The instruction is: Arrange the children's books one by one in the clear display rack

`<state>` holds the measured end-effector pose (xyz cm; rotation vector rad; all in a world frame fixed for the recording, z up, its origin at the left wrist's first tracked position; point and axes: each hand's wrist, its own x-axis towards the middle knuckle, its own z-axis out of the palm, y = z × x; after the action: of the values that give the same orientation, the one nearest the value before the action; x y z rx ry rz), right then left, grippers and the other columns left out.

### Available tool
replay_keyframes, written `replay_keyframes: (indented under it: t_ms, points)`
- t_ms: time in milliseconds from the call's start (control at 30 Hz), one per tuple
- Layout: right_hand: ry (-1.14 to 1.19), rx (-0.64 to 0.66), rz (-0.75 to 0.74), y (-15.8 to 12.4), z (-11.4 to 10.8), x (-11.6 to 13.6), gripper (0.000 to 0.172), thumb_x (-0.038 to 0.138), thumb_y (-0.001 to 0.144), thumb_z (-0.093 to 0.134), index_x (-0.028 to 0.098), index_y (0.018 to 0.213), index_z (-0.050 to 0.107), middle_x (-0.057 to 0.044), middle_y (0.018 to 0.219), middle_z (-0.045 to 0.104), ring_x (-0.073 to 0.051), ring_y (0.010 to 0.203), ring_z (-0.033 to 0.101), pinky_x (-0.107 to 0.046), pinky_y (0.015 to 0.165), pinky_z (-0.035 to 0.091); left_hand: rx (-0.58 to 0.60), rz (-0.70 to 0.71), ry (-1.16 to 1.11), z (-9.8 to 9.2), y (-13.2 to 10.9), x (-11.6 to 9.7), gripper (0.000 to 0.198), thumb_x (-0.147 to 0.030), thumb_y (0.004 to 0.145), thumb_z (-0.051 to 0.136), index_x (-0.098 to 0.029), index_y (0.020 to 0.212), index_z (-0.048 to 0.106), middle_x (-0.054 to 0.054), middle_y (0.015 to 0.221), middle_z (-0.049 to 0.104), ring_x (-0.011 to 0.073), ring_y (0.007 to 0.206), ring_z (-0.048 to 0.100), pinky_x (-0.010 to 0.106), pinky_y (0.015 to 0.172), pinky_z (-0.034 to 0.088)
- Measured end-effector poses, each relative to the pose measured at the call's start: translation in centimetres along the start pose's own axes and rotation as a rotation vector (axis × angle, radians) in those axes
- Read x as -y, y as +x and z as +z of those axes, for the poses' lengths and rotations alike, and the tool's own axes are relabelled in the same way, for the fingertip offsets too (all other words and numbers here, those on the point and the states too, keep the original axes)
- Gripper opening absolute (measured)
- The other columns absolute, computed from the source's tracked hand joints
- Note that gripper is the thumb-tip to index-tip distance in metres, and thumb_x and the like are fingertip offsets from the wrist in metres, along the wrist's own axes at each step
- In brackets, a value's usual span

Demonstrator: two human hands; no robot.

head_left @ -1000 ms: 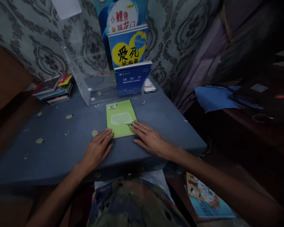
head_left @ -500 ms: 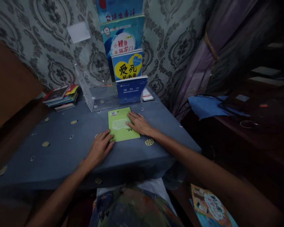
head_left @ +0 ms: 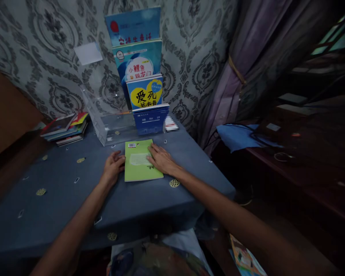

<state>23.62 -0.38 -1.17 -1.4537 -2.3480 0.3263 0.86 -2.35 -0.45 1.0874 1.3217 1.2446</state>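
A green book [head_left: 142,174] lies back cover up on the table, its barcode at the far left corner. My right hand [head_left: 161,160] rests on the book's right side, fingers stretched out over the cover. At the book's left edge is my left hand [head_left: 112,166], with loosely bent fingers apart and fingertips at the edge. Just beyond the book, a clear stand [head_left: 103,130] holds a stepped column of books: a dark blue one [head_left: 150,123] in front, then a yellow-and-blue one [head_left: 145,92], a teal one [head_left: 138,57] and a blue one [head_left: 135,25].
A pile of books [head_left: 66,128] sits at the table's back left. The blue tablecloth [head_left: 66,207] hangs over the front edge. To the right are a purple curtain [head_left: 218,84], a dark surface with a blue cloth [head_left: 235,136], and a colourful book [head_left: 243,255] low down.
My left hand has shifted from the book's near left corner to farther up its left edge. My right hand stays on the cover. The camera view has tilted up and turned slightly right.
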Motion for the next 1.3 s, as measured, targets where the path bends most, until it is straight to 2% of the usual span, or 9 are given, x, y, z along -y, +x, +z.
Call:
replay_keyframes:
  t_ms: [200, 267, 367, 500, 600, 767, 867, 1100, 1300]
  points:
    - [0.15, -0.04, 0.021, 0.2, 0.0, -0.9, 0.062, 0.038, 0.1, 0.047, 0.003, 0.15, 0.039, -0.028, 0.16, 0.031, -0.035, 0.149, 0.034, -0.052, 0.119, 0.033, 0.126, -0.18, -0.182, 1.5, 0.9, -0.8, 0.04, -0.017, 0.067, 0.077, -0.015, 0.102, 0.059, 0.01, 0.092, 0.078, 0.0276, 0.086, 0.077, 0.042, 0.08, 0.064]
    - [0.299, -0.128, 0.061, 0.6, 0.2, -1.7, 0.073, 0.042, 0.095, 0.055, 0.004, 0.153, 0.032, -0.029, 0.158, 0.035, -0.035, 0.141, 0.045, -0.052, 0.115, 0.039, 0.179, -0.122, -0.179, 1.4, 0.9, -1.6, 0.04, -0.02, 0.069, 0.077, -0.017, 0.104, 0.06, 0.009, 0.095, 0.079, 0.028, 0.089, 0.077, 0.043, 0.081, 0.065]
    - [0.644, -0.193, 0.135, 1.3, 0.2, -2.9, 0.077, 0.04, 0.088, 0.065, 0.01, 0.152, 0.036, -0.021, 0.133, 0.065, -0.027, 0.105, 0.069, -0.045, 0.093, 0.056, 0.225, -0.008, -0.162, 1.2, 0.7, -2.9, 0.047, -0.026, 0.071, 0.079, -0.019, 0.112, 0.058, 0.007, 0.099, 0.079, 0.0277, 0.095, 0.076, 0.043, 0.084, 0.064]
    - [1.112, -0.026, 0.063, 1.5, -0.8, -3.5, 0.048, 0.049, 0.084, 0.068, 0.015, 0.118, 0.069, -0.007, 0.089, 0.076, -0.016, 0.07, 0.066, -0.026, 0.056, 0.053, 0.225, 0.197, -0.11, 1.1, 0.5, -4.4, 0.053, -0.038, 0.074, 0.081, -0.022, 0.119, 0.056, 0.007, 0.104, 0.078, 0.0265, 0.098, 0.075, 0.04, 0.085, 0.064]
    - [1.258, -0.073, -0.025, 0.8, -2.3, -3.1, 0.042, 0.052, 0.076, 0.076, 0.019, 0.102, 0.073, -0.005, 0.095, 0.076, -0.015, 0.074, 0.067, -0.026, 0.061, 0.057, 0.247, 0.383, -0.014, 0.8, 0.4, -5.5, 0.051, -0.042, 0.079, 0.079, -0.024, 0.122, 0.058, 0.006, 0.108, 0.077, 0.0248, 0.102, 0.074, 0.038, 0.088, 0.062]
    - [1.066, -0.358, -0.191, -0.6, -4.3, -2.6, 0.026, 0.043, 0.084, 0.073, 0.023, 0.1, 0.073, -0.006, 0.109, 0.076, -0.023, 0.106, 0.07, -0.043, 0.097, 0.056, 0.341, 0.743, 0.274, -0.5, 1.0, -6.4, 0.028, -0.036, 0.083, 0.076, -0.023, 0.107, 0.071, 0.007, 0.115, 0.075, 0.0269, 0.121, 0.065, 0.045, 0.108, 0.051]
    - [0.779, -0.431, -0.343, -1.0, -4.1, -3.4, 0.013, 0.028, 0.091, 0.063, 0.024, 0.098, 0.073, -0.008, 0.118, 0.074, -0.024, 0.122, 0.064, -0.049, 0.106, 0.05, 0.396, 0.89, 0.489, -1.0, 2.0, -4.8, 0.021, -0.034, 0.085, 0.074, -0.023, 0.103, 0.075, 0.011, 0.124, 0.073, 0.0306, 0.135, 0.055, 0.053, 0.114, 0.043]
    - [0.416, -0.257, -0.426, -0.9, -1.6, -6.3, 0.034, 0.002, 0.085, 0.051, 0.021, 0.103, 0.071, -0.01, 0.121, 0.073, -0.023, 0.127, 0.061, -0.052, 0.104, 0.052, 0.513, 0.911, 0.818, -1.1, 3.0, 0.9, 0.032, -0.021, 0.093, 0.058, -0.021, 0.124, 0.067, 0.015, 0.135, 0.066, 0.0292, 0.135, 0.056, 0.054, 0.11, 0.048]
    - [0.297, -0.131, -0.422, -1.3, -1.7, -7.6, 0.041, -0.001, 0.082, 0.048, 0.019, 0.109, 0.071, -0.012, 0.126, 0.071, -0.024, 0.128, 0.061, -0.05, 0.104, 0.052, 0.675, 0.89, 1.102, -1.3, 2.3, -0.4, 0.057, -0.002, 0.092, 0.039, -0.025, 0.141, 0.055, 0.01, 0.148, 0.057, 0.0221, 0.141, 0.049, 0.047, 0.113, 0.046]
